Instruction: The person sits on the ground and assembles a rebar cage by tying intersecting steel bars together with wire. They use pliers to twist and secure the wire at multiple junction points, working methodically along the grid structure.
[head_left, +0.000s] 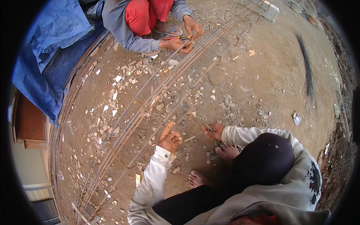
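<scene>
Steel cage [145, 108] lies on the ground, slanting from seven to one o'clock. Left hand [170, 140] is at its near bar, index finger stretched toward one o'clock, the others loosely curled; whether they pinch anything, I cannot tell. Right hand [213, 132], at four o'clock, has its fingers closed round a tool [201, 122] pointing to ten. Black wire [308, 71] lies at two o'clock.

matt, rough metal bars [165, 86]

Left hand [170, 141] extends one finger forward; right hand [214, 132] has fingers [210, 134] curled.
</scene>
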`<action>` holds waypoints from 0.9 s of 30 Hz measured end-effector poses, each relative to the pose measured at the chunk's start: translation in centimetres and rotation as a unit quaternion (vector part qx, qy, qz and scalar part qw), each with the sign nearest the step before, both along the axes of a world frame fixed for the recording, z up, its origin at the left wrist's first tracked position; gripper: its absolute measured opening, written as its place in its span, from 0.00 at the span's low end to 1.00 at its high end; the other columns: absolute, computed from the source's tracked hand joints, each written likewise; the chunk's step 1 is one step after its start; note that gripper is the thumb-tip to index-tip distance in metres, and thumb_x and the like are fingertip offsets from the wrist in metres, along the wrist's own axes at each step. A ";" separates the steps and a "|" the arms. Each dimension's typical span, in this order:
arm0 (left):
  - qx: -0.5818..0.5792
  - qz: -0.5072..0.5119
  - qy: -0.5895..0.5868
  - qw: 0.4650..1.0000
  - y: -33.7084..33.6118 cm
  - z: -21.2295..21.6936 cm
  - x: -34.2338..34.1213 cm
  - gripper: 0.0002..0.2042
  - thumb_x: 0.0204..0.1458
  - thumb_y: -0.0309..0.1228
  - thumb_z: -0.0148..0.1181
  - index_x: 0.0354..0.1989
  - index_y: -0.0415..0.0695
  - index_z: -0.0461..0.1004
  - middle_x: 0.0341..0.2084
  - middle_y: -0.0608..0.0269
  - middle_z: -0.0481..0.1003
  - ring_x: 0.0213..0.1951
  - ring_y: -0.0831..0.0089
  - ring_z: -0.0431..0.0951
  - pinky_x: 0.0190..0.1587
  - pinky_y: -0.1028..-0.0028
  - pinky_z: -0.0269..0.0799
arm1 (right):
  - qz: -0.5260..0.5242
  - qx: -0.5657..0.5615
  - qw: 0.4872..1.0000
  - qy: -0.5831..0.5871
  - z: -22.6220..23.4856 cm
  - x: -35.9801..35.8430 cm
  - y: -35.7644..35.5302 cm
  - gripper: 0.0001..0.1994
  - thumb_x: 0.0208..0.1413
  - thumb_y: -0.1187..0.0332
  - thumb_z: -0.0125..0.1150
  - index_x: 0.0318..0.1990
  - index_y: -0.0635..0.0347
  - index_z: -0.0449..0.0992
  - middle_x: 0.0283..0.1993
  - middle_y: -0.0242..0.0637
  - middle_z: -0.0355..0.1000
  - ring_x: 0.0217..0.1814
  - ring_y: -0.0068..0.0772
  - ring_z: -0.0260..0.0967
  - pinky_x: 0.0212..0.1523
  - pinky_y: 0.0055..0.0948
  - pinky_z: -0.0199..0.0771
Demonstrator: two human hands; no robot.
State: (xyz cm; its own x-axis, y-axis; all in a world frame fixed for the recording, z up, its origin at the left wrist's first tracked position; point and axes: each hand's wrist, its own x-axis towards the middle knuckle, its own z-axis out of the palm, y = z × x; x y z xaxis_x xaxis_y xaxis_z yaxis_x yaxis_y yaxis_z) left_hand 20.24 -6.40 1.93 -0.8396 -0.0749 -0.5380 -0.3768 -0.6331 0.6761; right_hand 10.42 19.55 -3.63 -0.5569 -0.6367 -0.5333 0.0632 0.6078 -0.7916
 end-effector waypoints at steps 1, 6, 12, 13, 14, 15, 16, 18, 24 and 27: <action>-0.014 -0.014 0.003 1.000 -0.5 0.0 0.3 0.23 0.60 0.25 0.45 0.66 0.44 0.56 0.27 0.64 0.74 0.28 0.72 0.76 0.33 0.72 0.76 | 0.005 -0.001 1.000 -0.007 -0.3 0.2 -0.2 0.12 0.58 0.61 0.51 0.41 0.60 0.73 0.22 0.31 0.69 0.24 0.27 0.68 0.28 0.32 0.69; -0.043 -0.028 -0.004 0.999 -1.1 -0.3 1.3 0.22 0.61 0.26 0.46 0.65 0.44 0.58 0.28 0.63 0.75 0.29 0.73 0.77 0.32 0.75 0.75 | -0.086 -0.067 0.991 -0.076 -0.5 0.8 -0.3 0.17 0.60 0.62 0.51 0.52 0.61 0.68 0.25 0.30 0.68 0.25 0.23 0.67 0.28 0.30 0.70; -0.242 -0.003 -0.120 0.963 1.6 0.5 0.3 0.12 0.58 0.36 0.55 0.41 0.41 0.76 0.22 0.63 0.77 0.21 0.72 0.77 0.23 0.73 0.71 | -0.054 -0.072 0.995 0.043 0.9 -0.5 0.4 0.18 0.60 0.59 0.52 0.50 0.62 0.69 0.26 0.34 0.72 0.22 0.27 0.69 0.26 0.29 0.70; -0.413 -0.146 -0.083 0.895 1.7 1.8 -0.2 0.12 0.57 0.38 0.56 0.37 0.41 0.76 0.19 0.62 0.75 0.20 0.72 0.76 0.22 0.71 0.70 | -0.068 -0.058 0.996 0.023 1.3 -0.8 0.4 0.18 0.59 0.60 0.52 0.51 0.63 0.68 0.25 0.34 0.71 0.21 0.27 0.69 0.25 0.29 0.70; -0.560 -0.282 -0.039 0.778 1.6 3.2 -0.7 0.13 0.55 0.39 0.58 0.32 0.41 0.77 0.16 0.61 0.74 0.18 0.72 0.74 0.21 0.69 0.68 | -0.084 -0.044 0.996 0.004 1.8 -1.2 0.4 0.18 0.59 0.62 0.52 0.51 0.63 0.68 0.24 0.35 0.71 0.20 0.27 0.68 0.24 0.29 0.69; -0.682 -0.399 0.001 0.613 1.0 4.5 -0.7 0.14 0.54 0.40 0.59 0.27 0.40 0.77 0.13 0.61 0.72 0.16 0.71 0.73 0.20 0.68 0.67 | -0.093 -0.039 0.995 -0.020 2.5 -1.4 -0.6 0.18 0.58 0.63 0.52 0.52 0.64 0.67 0.23 0.35 0.70 0.19 0.28 0.67 0.23 0.30 0.69; -0.692 -0.339 0.054 0.635 0.9 5.0 -1.4 0.18 0.53 0.43 0.60 0.21 0.39 0.75 0.09 0.59 0.68 0.14 0.70 0.70 0.20 0.64 0.63 | -0.094 -0.050 0.993 -0.043 3.4 -1.6 -1.1 0.18 0.57 0.65 0.51 0.52 0.64 0.66 0.22 0.35 0.69 0.18 0.28 0.67 0.22 0.30 0.69; -0.695 -0.227 0.057 0.680 0.6 7.6 -4.2 0.16 0.51 0.43 0.61 0.24 0.40 0.77 0.12 0.55 0.71 0.17 0.61 0.72 0.24 0.62 0.66 | -0.094 -0.076 0.989 -0.087 4.9 -2.3 -2.4 0.18 0.56 0.68 0.49 0.53 0.66 0.64 0.20 0.35 0.67 0.16 0.29 0.65 0.20 0.30 0.68; -0.737 -0.004 0.137 0.662 -7.1 7.7 -16.0 0.20 0.50 0.43 0.63 0.43 0.37 0.77 0.37 0.47 0.77 0.40 0.57 0.77 0.46 0.66 0.71 | -0.236 -0.305 0.836 -0.391 5.2 -5.3 -4.9 0.19 0.53 0.74 0.42 0.53 0.66 0.63 0.28 0.37 0.67 0.19 0.29 0.65 0.16 0.32 0.69; -0.739 0.005 0.117 0.663 -9.4 5.4 -20.0 0.27 0.50 0.45 0.63 0.52 0.38 0.72 0.47 0.44 0.75 0.50 0.53 0.74 0.54 0.63 0.67 | -0.197 -0.324 0.836 -0.397 5.0 -5.0 -5.4 0.22 0.54 0.72 0.39 0.57 0.69 0.60 0.30 0.34 0.66 0.22 0.28 0.64 0.20 0.31 0.71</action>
